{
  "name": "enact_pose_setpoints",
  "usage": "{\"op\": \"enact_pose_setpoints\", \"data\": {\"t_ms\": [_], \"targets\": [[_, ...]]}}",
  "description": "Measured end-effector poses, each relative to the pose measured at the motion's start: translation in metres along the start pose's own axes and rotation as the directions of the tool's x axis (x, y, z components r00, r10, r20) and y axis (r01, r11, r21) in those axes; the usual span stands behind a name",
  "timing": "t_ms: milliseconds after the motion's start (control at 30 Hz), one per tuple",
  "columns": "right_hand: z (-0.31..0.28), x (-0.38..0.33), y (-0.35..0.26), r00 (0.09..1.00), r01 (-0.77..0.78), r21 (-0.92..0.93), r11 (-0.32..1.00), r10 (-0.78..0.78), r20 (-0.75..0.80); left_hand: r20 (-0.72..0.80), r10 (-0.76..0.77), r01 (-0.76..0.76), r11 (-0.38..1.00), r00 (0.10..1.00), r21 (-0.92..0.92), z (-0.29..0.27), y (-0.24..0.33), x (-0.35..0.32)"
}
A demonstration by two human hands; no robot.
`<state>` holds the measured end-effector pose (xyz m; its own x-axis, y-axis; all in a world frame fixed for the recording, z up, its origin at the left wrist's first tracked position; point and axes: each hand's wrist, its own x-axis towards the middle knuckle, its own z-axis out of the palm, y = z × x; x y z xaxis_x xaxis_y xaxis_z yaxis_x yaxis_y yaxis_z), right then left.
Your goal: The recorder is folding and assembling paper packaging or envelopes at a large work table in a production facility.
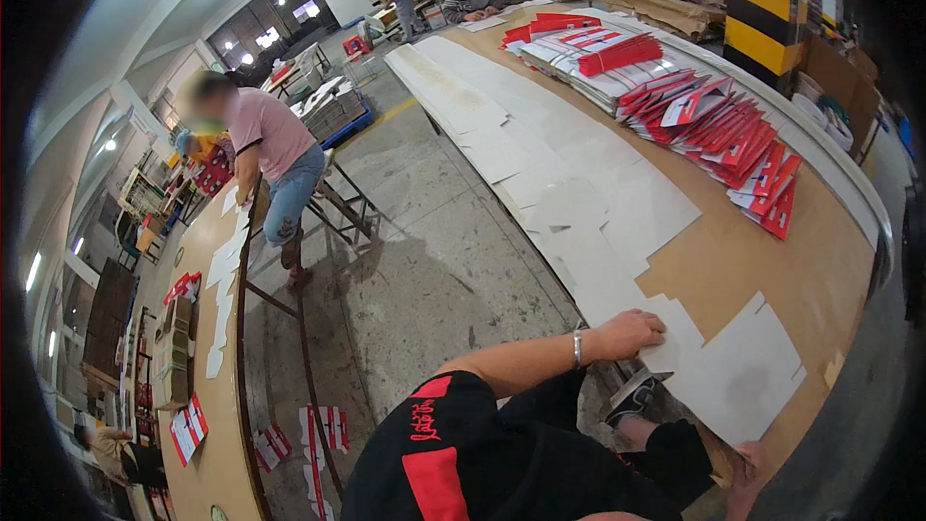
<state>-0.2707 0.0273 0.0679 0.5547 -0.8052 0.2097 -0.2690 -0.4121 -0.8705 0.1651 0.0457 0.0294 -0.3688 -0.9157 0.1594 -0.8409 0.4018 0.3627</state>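
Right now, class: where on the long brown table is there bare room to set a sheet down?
Bare brown table lies between the white sheets and the red-and-white cartons, widest toward the near end. The left edge is crowded; the left hand presses there.

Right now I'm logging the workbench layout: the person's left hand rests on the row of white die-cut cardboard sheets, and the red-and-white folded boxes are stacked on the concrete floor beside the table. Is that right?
One detail is off. The red-and-white folded boxes are fanned out on the brown table, not on the floor. The left hand does rest on the white die-cut sheets, as the head view shows.
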Motion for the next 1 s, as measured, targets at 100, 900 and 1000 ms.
{"op": "enact_pose_setpoints", "data": {"t_ms": [100, 900, 1000], "targets": [[-0.001, -0.042, 0.003, 0.947, -0.027, 0.447, 0.894, 0.166, -0.276, -0.03, 0.039, -0.045, 0.971, 0.999, -0.236, 0.005, 0.008, 0.013], [0.041, -0.058, 0.034, 0.648, -0.57, -0.427, 0.702, 0.064, -0.759, -0.176, -0.101, 0.076, 0.987, 0.979, -0.144, 0.1, 0.106, 0.093], [0.05, -0.095, 0.052, 0.621, -0.318, 0.156, 0.935, 0.33, -0.711, -0.355, 0.198, -0.152, 0.976, 0.914, 0.154, 0.116, 0.103, 0.09]]}}
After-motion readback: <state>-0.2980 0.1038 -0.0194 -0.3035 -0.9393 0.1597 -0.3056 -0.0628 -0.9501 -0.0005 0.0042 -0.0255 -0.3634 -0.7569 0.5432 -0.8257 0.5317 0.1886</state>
